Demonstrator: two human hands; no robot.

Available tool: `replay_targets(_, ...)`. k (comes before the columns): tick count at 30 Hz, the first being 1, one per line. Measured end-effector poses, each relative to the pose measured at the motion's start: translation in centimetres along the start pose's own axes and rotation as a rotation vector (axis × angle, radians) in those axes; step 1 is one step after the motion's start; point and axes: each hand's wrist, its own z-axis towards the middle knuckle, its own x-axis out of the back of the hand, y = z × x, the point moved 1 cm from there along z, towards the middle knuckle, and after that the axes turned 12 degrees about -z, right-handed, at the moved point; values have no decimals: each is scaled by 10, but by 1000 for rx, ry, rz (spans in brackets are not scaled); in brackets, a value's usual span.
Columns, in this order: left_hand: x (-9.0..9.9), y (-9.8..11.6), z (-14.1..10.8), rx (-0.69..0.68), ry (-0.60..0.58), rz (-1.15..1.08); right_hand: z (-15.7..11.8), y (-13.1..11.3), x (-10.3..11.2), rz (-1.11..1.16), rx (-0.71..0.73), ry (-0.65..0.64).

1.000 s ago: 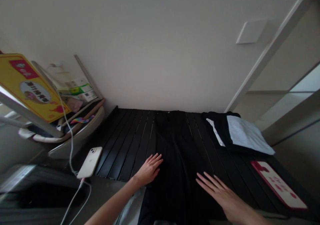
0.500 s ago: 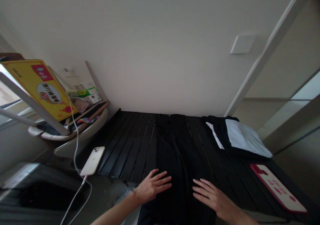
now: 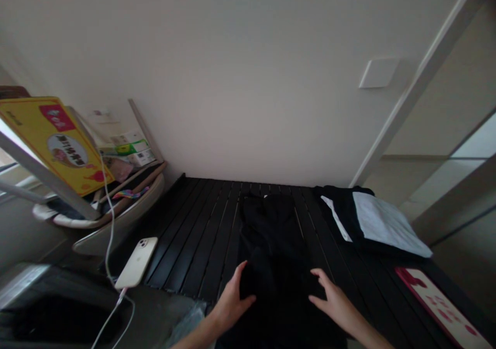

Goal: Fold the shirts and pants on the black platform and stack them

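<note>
A pair of black trousers [image 3: 271, 240] lies lengthwise on the black slatted surface, its far end near the wall and its near part running toward me. My left hand [image 3: 233, 301] holds the left edge of the cloth, thumb apart from the curled index finger. On the opposite edge, my right hand [image 3: 329, 300] has the cloth in a similar hold. The other fingertips of both hands are hidden by the dark fabric. Between the hands the fabric looks loose and wrinkled.
Folded black and grey clothes [image 3: 382, 222] lie at the right, above a red-edged white board [image 3: 439, 307]. A white phone [image 3: 137, 262] with a charging cable [image 3: 112, 219] is at the left. Behind it stands a chair [image 3: 120, 219] holding a yellow box [image 3: 58, 145].
Both hands have gone from lying flat on the trousers to gripping their side edges. The far end of the trousers has come slightly nearer, and the cloth is more rumpled.
</note>
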Motion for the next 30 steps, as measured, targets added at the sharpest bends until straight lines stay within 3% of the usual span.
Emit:
replay_targets(3,-7,-5,11,56,65,36,2,-2,-7,-65,78,11)
replay_targets(7,-8,14,31,38,110,-85,12,-13,5,-124,155,34)
replay_targets(11,14,50,73,-143,164,-232,52,-35,62,-47,209,190)
replay_targets(15,49,83,153,-243,429,-139,122,-64,131,-92,236,551)
replay_targets(17,57,89,194,-250,509,-113,158,-77,146,-160,175,677)
replay_targets(19,54,85,221,-238,586,-55,186,-84,137,-287,87,744)
replay_targets(21,40,67,231,-218,617,152,203,-83,106,-457,17,700)
replay_targets(24,13,24,228,-169,478,594,212,-69,44,-611,-64,447)
replay_targets(26,0,-4,222,-106,393,741,214,-57,11,-613,-103,356)
replay_targets(28,-5,-21,220,-70,377,785,215,-48,-6,-602,-119,331)
replay_targets(30,-5,-27,220,-74,385,784,216,-43,-10,-598,-129,321)
